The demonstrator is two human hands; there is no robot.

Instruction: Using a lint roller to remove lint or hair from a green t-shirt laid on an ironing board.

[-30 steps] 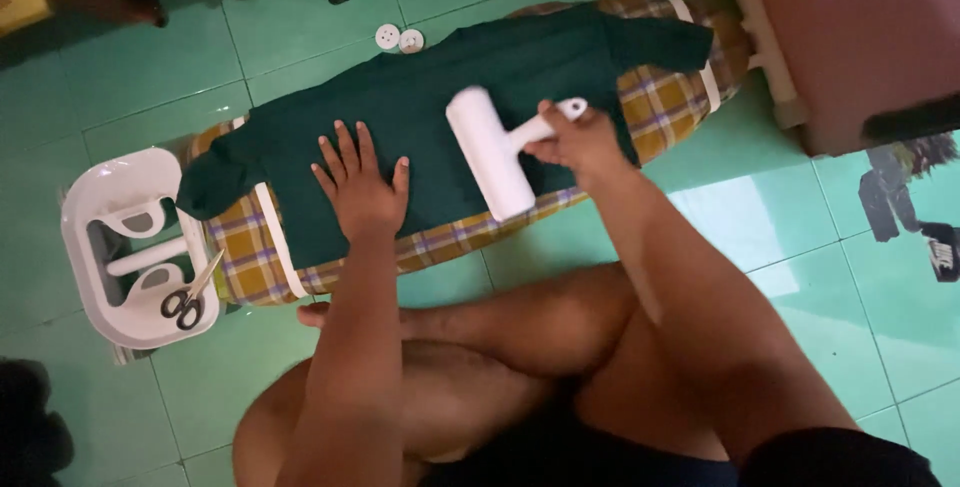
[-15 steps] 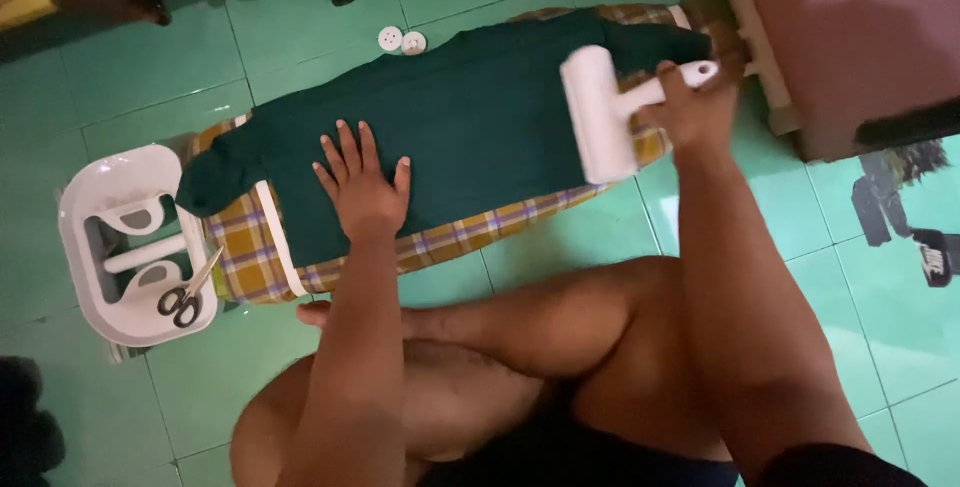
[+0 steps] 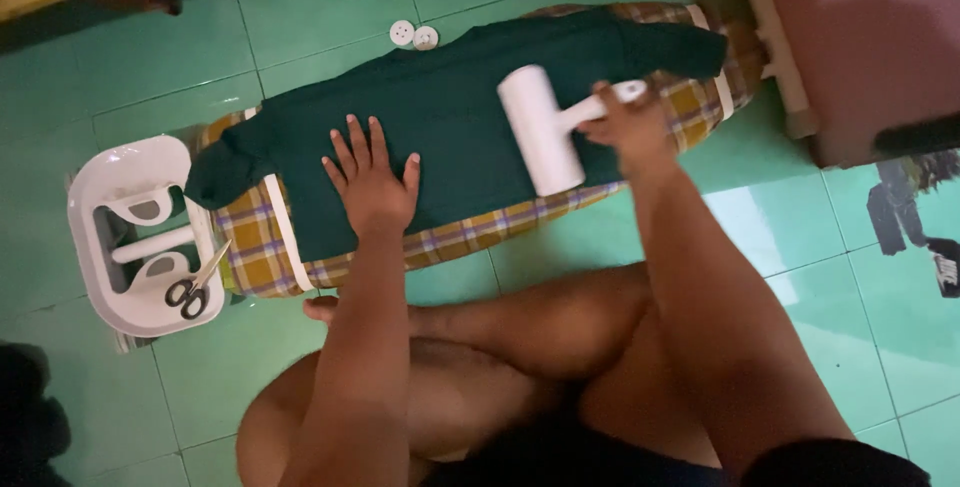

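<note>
Here, the left hand (image 3: 372,182) lies flat on the green garment (image 3: 450,132), fingers spread, pressing the cloth down near its middle. The right hand (image 3: 628,129) is wrapped around the handle of the white lint roller (image 3: 540,129), whose drum rests on the garment just right of the left hand. The garment is spread lengthwise over a plaid ironing board (image 3: 470,232) that sits low on the green tiled floor (image 3: 760,237); the person sits cross-legged on the near side of the board.

Risks, as judged: the garment lies loose on the board, so a roller stroke with too little hold-down could bunch or drag the cloth. The sleeve at the garment's left end hangs over the board's edge and could slide off.

Left of the board: a white plastic tray (image 3: 120,172), with scissors (image 3: 195,285) on its near rim, touching the board's end. Beyond the board: two small white round discs (image 3: 413,35) on the floor. Right of the board: a pinkish box-like thing (image 3: 860,37), edge blurred. No legible labels on any of these; a dark printed figure (image 3: 905,212) lies on the floor right of the board.
</note>
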